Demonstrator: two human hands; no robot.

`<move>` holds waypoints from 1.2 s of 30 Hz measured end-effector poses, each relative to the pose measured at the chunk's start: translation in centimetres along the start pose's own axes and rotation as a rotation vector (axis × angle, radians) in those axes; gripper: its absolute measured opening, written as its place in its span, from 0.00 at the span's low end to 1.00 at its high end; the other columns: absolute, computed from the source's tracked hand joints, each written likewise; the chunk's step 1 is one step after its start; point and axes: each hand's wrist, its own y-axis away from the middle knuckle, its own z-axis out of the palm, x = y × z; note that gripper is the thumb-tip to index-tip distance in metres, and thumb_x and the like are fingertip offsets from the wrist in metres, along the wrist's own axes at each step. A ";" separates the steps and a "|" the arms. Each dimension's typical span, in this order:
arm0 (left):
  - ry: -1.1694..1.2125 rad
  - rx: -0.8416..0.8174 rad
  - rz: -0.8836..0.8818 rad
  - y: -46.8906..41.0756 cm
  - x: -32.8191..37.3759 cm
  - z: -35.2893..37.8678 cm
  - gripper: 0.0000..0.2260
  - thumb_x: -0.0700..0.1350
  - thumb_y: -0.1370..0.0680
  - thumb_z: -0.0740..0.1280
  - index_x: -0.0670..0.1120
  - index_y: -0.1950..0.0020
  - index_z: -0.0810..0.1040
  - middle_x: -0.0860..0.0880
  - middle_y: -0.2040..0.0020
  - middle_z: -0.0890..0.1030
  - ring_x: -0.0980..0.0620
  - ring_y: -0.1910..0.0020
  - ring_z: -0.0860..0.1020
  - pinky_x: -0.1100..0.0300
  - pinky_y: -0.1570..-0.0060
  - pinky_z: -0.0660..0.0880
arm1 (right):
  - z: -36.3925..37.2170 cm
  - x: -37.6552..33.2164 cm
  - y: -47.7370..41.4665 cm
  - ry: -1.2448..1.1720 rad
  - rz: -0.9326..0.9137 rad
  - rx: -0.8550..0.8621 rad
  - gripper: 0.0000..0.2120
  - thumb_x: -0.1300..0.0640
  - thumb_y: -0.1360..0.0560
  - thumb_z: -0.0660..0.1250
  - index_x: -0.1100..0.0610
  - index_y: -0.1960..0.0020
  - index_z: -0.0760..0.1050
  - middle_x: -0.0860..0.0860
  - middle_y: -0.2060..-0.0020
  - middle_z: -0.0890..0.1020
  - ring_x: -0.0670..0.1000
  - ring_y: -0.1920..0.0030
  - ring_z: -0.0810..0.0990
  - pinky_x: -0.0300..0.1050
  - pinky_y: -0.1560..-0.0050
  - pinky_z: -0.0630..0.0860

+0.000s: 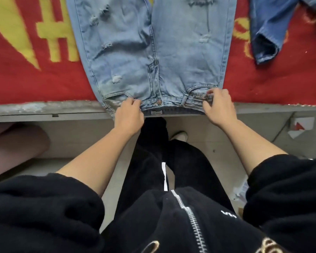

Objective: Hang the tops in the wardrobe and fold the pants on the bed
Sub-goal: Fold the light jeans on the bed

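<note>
Holding: I have both hands on the waistband of the jeans (153, 52); my left hand (129, 115) pinches it just left of the button (159, 102), my right hand (218, 106) pinches it near the right belt loop, fingers closed on the denim on both sides.
Jeans: they lie flat and unfolded on the red blanket (26, 79), legs running away from my grip and out of view at the top, the waistband right at the bed edge (44, 108) nearest me.
Progress: I judge the folding of this pair has not begun; it is only spread out and squared, so the first fold is yet to come.
Left to do: a darker denim garment (268, 33) lies beyond and to the right of my right hand, well apart from the jeans, unfolded and not hung; I cannot tell whether it is a top or pants. No wardrobe is in view.
Edges: the waistband hangs slightly over the bed edge between my hands, so a pull toward me could slide the jeans off.
Room: the blanket is bare on both sides of my grip, wide on the left, narrower on the right before the darker garment; I judge a fold across has space either way.
</note>
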 end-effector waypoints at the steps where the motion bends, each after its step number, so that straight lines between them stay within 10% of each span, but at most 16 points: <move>1: 0.062 0.095 0.053 -0.5 1.3 0.3 0.15 0.41 0.24 0.63 0.42 0.37 0.75 0.41 0.39 0.75 0.39 0.43 0.74 0.45 0.52 0.75 | -0.4 -0.2 -0.5 -0.106 0.061 0.083 0.21 0.52 0.22 0.64 0.56 0.31 0.68 0.59 0.36 0.70 0.61 0.36 0.70 0.54 0.40 0.70; 8: -0.116 0.080 0.151 -3.9 7.5 2.1 0.19 0.34 0.33 0.73 0.41 0.45 0.74 0.38 0.39 0.72 0.37 0.45 0.71 0.49 0.64 0.69 | -3.0 0.5 -6.6 -0.379 0.330 0.138 0.28 0.42 0.23 0.64 0.56 0.28 0.68 0.53 0.40 0.80 0.55 0.36 0.75 0.47 0.35 0.68; 14: -0.136 0.183 0.209 -2.0 7.0 2.5 0.14 0.32 0.39 0.73 0.40 0.58 0.74 0.41 0.54 0.76 0.40 0.59 0.73 0.54 0.69 0.61 | -2.7 1.3 -6.9 -0.354 0.296 0.132 0.22 0.56 0.27 0.70 0.51 0.33 0.72 0.47 0.55 0.80 0.51 0.44 0.80 0.44 0.39 0.73; 18: -0.185 -0.145 0.121 -0.4 7.6 3.2 0.11 0.34 0.28 0.68 0.39 0.46 0.75 0.42 0.39 0.67 0.42 0.52 0.71 0.50 0.61 0.69 | -1.4 1.2 -6.6 -0.415 0.316 0.139 0.23 0.59 0.26 0.68 0.48 0.33 0.70 0.48 0.53 0.80 0.51 0.47 0.79 0.41 0.48 0.71; 21: -0.178 -0.083 0.104 -0.7 9.7 2.6 0.13 0.45 0.25 0.65 0.43 0.41 0.76 0.44 0.37 0.70 0.41 0.40 0.70 0.48 0.48 0.71 | -1.7 0.5 -6.7 -0.491 0.354 0.167 0.23 0.57 0.30 0.67 0.48 0.36 0.73 0.47 0.44 0.81 0.50 0.43 0.78 0.43 0.44 0.74; 26: 0.248 -0.177 0.185 -3.4 13.4 2.4 0.21 0.43 0.23 0.60 0.46 0.30 0.73 0.46 0.29 0.69 0.44 0.29 0.64 0.47 0.33 0.67 | -3.0 0.5 -6.7 -0.823 0.343 0.102 0.13 0.51 0.33 0.69 0.50 0.49 0.79 0.46 0.51 0.83 0.47 0.50 0.83 0.45 0.53 0.81; 31: 0.844 -0.334 -0.112 -5.4 11.4 1.4 0.20 0.35 0.23 0.55 0.43 0.33 0.76 0.45 0.33 0.77 0.48 0.32 0.72 0.54 0.32 0.67 | -6.0 -1.8 -5.7 -1.017 0.234 -0.064 0.08 0.63 0.31 0.62 0.52 0.58 0.75 0.47 0.68 0.74 0.46 0.72 0.71 0.38 0.71 0.64; 36: 1.164 -0.394 -0.260 -3.8 8.4 -1.2 0.11 0.44 0.24 0.58 0.47 0.48 0.78 0.47 0.50 0.79 0.49 0.52 0.73 0.57 0.57 0.69 | -8.5 -9.6 -5.1 -1.017 0.034 -0.247 0.16 0.64 0.31 0.60 0.50 0.47 0.72 0.51 0.65 0.74 0.49 0.73 0.70 0.38 0.71 0.70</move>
